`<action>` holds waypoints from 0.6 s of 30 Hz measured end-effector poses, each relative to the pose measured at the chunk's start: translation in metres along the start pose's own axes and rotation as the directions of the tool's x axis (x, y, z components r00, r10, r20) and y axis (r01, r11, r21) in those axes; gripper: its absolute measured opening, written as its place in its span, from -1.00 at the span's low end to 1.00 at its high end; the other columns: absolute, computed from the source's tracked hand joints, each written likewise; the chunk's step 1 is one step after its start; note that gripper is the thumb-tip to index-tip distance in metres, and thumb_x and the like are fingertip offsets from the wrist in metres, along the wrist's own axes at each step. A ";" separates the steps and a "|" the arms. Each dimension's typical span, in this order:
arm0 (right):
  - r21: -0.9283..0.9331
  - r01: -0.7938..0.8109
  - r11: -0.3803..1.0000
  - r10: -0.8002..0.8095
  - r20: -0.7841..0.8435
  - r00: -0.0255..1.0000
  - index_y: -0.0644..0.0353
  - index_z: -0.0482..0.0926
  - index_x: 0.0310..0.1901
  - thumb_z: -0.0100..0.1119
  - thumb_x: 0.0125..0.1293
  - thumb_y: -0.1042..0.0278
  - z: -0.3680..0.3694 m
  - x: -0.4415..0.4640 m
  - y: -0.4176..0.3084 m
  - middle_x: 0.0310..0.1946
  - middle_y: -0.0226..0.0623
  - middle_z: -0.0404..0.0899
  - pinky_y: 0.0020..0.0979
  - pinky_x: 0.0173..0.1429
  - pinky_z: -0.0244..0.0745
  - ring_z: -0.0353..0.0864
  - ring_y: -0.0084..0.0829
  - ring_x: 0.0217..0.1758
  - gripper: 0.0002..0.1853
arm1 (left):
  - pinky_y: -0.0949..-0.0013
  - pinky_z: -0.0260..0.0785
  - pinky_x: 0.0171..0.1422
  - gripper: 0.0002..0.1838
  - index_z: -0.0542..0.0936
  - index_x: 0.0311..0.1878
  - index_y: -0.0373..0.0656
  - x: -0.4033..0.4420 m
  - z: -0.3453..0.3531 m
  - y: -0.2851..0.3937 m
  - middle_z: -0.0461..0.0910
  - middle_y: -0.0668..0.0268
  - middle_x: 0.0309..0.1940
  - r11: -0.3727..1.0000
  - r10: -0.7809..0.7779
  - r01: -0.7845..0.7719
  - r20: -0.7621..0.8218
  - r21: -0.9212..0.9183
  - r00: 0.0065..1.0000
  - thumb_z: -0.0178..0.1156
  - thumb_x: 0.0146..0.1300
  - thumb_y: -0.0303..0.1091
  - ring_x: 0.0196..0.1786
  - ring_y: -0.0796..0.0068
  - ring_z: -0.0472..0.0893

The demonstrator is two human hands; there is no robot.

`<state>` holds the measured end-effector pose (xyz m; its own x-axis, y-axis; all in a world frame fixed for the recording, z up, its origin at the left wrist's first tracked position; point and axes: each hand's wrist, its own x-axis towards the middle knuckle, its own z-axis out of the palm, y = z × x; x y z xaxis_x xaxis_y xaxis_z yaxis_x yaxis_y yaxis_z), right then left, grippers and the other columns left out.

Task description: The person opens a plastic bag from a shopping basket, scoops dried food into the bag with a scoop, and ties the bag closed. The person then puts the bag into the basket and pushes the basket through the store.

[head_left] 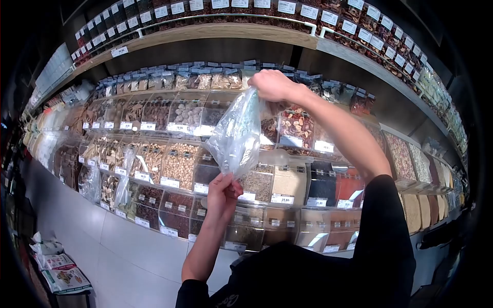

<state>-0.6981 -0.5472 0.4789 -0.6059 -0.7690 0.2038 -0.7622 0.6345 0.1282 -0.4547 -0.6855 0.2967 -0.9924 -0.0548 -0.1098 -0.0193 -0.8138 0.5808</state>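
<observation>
A clear plastic bag (237, 131) hangs stretched between my two hands in front of the bins. My right hand (273, 85) is raised high, its fingers closed around the bag's upper end. Lower down, my left hand (224, 189) pinches the bag's bottom tip with curled fingers. The bag looks thin and crumpled, with faint greenish print near the top. Behind it are bins of dried goods, among them a bin of pale round pieces (179, 160) and a bin of beige powder (288, 184).
Tiered clear bins with price labels curve around me. A wooden shelf (226, 32) with labelled jars (280, 7) runs above. Plastic bags (124, 185) hang at the left bins. Printed packages (62, 272) lie on a low stand at lower left, beside the tiled floor (128, 246).
</observation>
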 end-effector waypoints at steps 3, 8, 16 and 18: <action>0.043 0.044 0.998 -0.043 -0.029 0.999 0.29 0.65 -0.26 0.06 0.04 0.48 -0.017 0.005 -0.019 -0.35 0.05 0.65 -0.07 -0.08 0.55 0.67 0.00 -0.19 -0.76 | 0.41 0.41 -0.31 -0.88 0.49 -0.30 -0.23 0.006 0.020 -0.032 0.54 0.27 -0.55 0.990 -0.123 0.127 0.066 -0.060 0.990 0.07 0.37 -0.42 -0.52 0.46 0.51; 0.068 0.187 0.980 -0.184 -0.047 0.982 0.29 0.64 -0.24 0.14 0.05 0.42 -0.038 0.004 -0.062 -0.36 0.05 0.65 -0.07 -0.10 0.53 0.67 -0.02 -0.20 -0.77 | 0.36 0.41 -0.26 -0.90 0.50 -0.28 -0.25 0.014 0.066 -0.073 0.55 0.23 -0.52 0.959 -0.231 0.266 0.282 -0.094 0.931 0.01 0.32 -0.47 -0.46 0.41 0.54; 0.047 0.470 0.881 -0.471 0.004 0.882 0.34 0.60 -0.38 0.09 0.01 0.50 -0.053 -0.015 -0.121 -0.46 0.04 0.63 -0.07 -0.22 0.56 0.68 -0.01 -0.31 -0.85 | 0.35 0.38 -0.24 -0.86 0.52 -0.29 -0.21 0.020 0.106 -0.088 0.57 0.23 -0.50 0.925 -0.330 0.372 0.326 -0.076 0.886 0.03 0.32 -0.39 -0.43 0.34 0.55; 0.041 0.549 0.835 -0.549 -0.005 0.836 0.35 0.58 -0.47 0.11 -0.02 0.49 -0.051 -0.025 -0.133 -0.49 0.00 0.63 -0.10 -0.31 0.56 0.68 -0.03 -0.36 -0.89 | 0.36 0.38 -0.23 -0.83 0.54 -0.28 -0.21 0.020 0.110 -0.089 0.58 0.23 -0.48 0.926 -0.308 0.368 0.404 -0.078 0.861 0.06 0.31 -0.32 -0.41 0.35 0.55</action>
<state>-0.5699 -0.6082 0.5064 -0.0871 -0.9907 0.1047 -0.9783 0.1049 0.1787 -0.4862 -0.5499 0.3316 -0.8978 0.4374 0.0520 -0.3741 -0.8194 0.4343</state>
